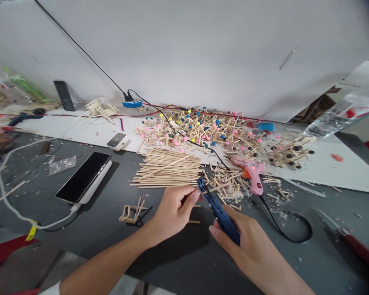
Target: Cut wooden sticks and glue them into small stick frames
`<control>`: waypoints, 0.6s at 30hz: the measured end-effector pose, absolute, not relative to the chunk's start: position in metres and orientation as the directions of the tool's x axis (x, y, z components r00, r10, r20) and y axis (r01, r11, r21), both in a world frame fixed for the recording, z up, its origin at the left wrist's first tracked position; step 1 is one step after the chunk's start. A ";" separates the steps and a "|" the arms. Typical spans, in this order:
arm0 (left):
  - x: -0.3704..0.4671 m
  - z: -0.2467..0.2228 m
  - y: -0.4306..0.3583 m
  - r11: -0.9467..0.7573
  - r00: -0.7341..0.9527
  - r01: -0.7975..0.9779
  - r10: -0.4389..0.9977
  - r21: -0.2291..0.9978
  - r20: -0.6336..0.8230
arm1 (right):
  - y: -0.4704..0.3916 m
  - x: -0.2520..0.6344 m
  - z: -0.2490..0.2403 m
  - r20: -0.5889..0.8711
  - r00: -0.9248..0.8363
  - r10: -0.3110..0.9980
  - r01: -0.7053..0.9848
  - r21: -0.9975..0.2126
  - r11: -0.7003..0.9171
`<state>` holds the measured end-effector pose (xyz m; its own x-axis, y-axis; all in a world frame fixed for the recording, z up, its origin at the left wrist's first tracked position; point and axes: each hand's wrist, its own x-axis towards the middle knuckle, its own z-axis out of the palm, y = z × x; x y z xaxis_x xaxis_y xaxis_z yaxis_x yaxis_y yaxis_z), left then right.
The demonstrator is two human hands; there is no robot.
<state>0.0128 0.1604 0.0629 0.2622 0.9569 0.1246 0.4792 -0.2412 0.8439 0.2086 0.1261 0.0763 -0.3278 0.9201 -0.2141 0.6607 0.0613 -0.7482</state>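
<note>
My right hand (246, 241) is wrapped round a blue hand cutter (218, 213), its jaw end pointing up and away from me. Just left of the jaws, my left hand (175, 209) is closed in a pinch on a thin wooden stick (219, 187), which shows beyond the tool and seems to cross its jaws. Most of the stick's near end is hidden by the fingers. Left of my left hand stands a small frame of glued sticks (130, 214). Behind both hands lies a pile of long wooden sticks (169, 168), with short cut pieces (227, 180) scattered beside it.
A pink glue gun (253, 176) lies at right, its black cord (307, 233) looped on the table. Stick pieces with coloured balls (203, 127) are heaped along the wall. A phone (84, 176) on a white block charges at left. Red-handled pliers (356, 241) lie far right.
</note>
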 end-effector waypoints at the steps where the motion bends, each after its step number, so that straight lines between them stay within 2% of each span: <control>1: 0.013 0.064 0.160 -0.257 0.257 0.478 0.955 0.840 0.146 | 0.126 0.209 0.078 -0.214 -0.331 0.919 0.652 -0.755 0.059; 8: 0.014 0.062 0.157 -0.378 0.239 0.510 0.925 0.773 0.294 | 0.125 0.208 0.075 -0.185 -0.321 0.929 0.642 -0.764 0.070; 18: 0.014 0.060 0.157 -0.420 0.221 0.495 0.908 0.761 0.357 | 0.125 0.208 0.071 -0.185 -0.313 0.932 0.630 -0.774 0.058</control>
